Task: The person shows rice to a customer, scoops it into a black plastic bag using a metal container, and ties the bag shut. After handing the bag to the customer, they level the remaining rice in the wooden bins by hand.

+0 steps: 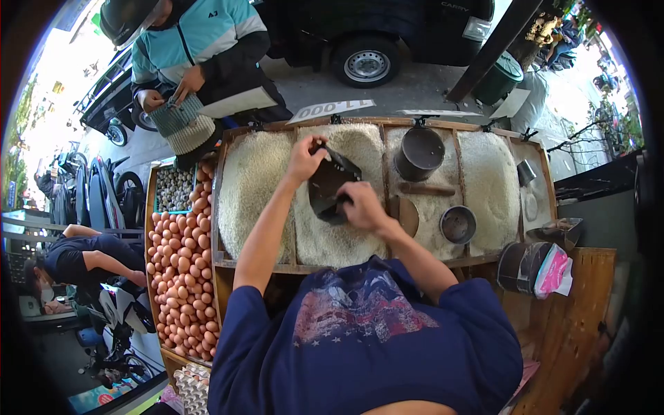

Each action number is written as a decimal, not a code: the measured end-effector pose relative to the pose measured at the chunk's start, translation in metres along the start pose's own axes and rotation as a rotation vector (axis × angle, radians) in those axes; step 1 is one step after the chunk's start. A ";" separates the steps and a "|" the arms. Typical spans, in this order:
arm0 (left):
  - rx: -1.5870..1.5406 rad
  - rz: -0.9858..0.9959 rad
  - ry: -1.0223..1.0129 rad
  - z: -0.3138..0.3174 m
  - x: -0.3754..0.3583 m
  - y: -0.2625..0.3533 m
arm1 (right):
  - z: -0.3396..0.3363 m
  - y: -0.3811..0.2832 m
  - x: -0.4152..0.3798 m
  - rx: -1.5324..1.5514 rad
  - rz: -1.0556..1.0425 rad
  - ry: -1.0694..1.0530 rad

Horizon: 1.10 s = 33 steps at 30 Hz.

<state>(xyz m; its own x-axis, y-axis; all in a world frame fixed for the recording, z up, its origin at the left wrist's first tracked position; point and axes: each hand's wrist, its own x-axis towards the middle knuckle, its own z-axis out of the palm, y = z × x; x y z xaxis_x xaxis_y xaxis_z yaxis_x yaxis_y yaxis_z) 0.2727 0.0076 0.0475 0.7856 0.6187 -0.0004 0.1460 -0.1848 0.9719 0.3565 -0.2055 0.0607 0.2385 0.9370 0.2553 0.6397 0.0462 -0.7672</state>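
Both hands grip a black plastic bag [328, 181], its mouth spread wide over a wooden bin compartment of white rice [346, 242]. My left hand [306, 159] pinches the far rim with closed fingers. On the near right edge, my right hand [361, 205] is closed around the bag's side. Pale specks show on the dark plastic. Just right of my right hand, a round brown scoop or lid [404, 216] rests in the neighbouring rice.
A large dark measuring can [419, 153], a wooden stick [427, 189] and a small metal cup [458, 225] sit in the rice to the right. Brown eggs [181, 277] fill the left bin. Across the bins stands a person [197, 52] holding a knitted-looking bag [183, 126].
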 end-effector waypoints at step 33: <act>0.023 0.259 0.510 0.078 -0.134 -0.070 | 0.044 0.038 -0.017 1.015 0.317 0.367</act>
<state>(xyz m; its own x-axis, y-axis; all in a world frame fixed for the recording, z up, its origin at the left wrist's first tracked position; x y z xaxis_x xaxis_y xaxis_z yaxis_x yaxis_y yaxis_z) 0.2042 -0.1224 -0.0387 0.4087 0.8401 0.3566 0.0052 -0.3928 0.9196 0.3447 -0.2039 0.0010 0.5928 0.8053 -0.0066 -0.3385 0.2417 -0.9094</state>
